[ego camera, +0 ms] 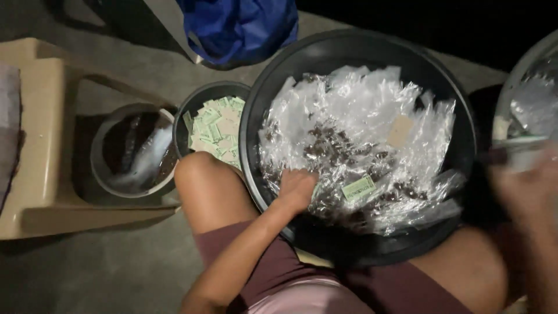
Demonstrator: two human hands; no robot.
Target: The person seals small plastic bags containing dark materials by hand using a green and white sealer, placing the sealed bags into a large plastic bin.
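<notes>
I see my left forearm reach up from the lower middle of the head view, across my lap, with the left hand curled into a loose fist, knuckles up, pressed down into the near left edge of a heap of clear plastic packets; I cannot tell what the fingers pinch beneath them. My right hand sits at the right edge, blurred by motion, so I cannot tell whether it is spread or closed, though a thin dark stick-like thing shows just beside it. The big black basin rests on my thighs and fills the middle of the view. The packets fill it in crumpled, shiny layers, with dark brown bits showing through the middle and one small green paper label lying just right of my left hand. To the left of the basin, near my knee, a smaller dark bowl holds a stack of the same pale green labels. Further left, a round grey tub holds something dark with clear plastic in it.
</notes>
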